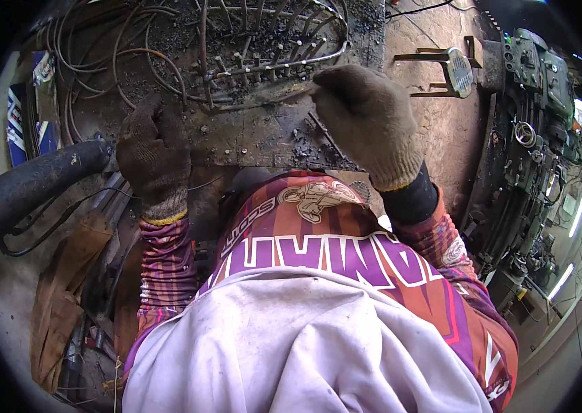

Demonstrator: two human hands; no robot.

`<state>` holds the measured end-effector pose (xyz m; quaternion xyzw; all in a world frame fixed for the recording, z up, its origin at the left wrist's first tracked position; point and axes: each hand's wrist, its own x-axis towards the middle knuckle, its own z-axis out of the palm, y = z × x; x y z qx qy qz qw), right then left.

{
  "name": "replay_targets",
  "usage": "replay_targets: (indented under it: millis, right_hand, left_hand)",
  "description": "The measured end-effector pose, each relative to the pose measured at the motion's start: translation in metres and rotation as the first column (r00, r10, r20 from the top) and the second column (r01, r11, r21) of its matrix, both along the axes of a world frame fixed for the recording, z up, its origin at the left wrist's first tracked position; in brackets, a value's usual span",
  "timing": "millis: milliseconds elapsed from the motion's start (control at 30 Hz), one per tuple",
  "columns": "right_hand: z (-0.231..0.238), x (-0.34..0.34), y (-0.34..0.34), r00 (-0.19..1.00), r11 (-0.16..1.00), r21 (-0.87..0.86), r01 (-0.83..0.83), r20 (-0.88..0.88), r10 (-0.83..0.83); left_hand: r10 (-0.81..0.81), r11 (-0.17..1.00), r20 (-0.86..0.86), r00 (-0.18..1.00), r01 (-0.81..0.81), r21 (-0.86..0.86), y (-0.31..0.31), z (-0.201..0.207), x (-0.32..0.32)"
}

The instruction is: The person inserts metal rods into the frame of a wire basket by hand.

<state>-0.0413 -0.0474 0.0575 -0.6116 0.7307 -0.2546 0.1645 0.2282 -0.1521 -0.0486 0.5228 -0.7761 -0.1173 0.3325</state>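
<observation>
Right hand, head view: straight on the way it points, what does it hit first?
Heading up and slightly left in the picture, the gloved right hand would probably meet the metal rod frame with short pegs first. Depth is unclear; it may be high enough to pass over.

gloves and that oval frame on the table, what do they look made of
The left glove and right glove look like knitted fabric, perhaps cotton, matte and soiled: the cuffs show ribbing and yellow edging. The oval frame looks like bent metal rod, probably steel, with a dull grey sheen. The exact fibre and metal stay open.
</observation>
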Motion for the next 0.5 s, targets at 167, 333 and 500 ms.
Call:
replay_targets:
  millis: [167,333,500]
  right_hand:
    - [-0.018,-0.013,0.001,0.980,0.979,-0.119,0.165,0.132,-0.149]
    - [-0.032,-0.018,0.000,0.960,0.967,-0.146,0.210,0.220,-0.175]
    - [-0.034,-0.015,-0.007,0.981,0.975,-0.168,0.147,0.152,-0.121]
  left_hand:
    - [-0.043,0.996,0.003,0.999,0.044,-0.078,-0.001,0.007,-0.005]
    - [0.011,1.000,0.026,1.000,-0.011,0.009,-0.002,0.003,-0.001]
    - [0.012,0.999,0.024,1.000,-0.010,-0.052,-0.002,-0.001,0.001]
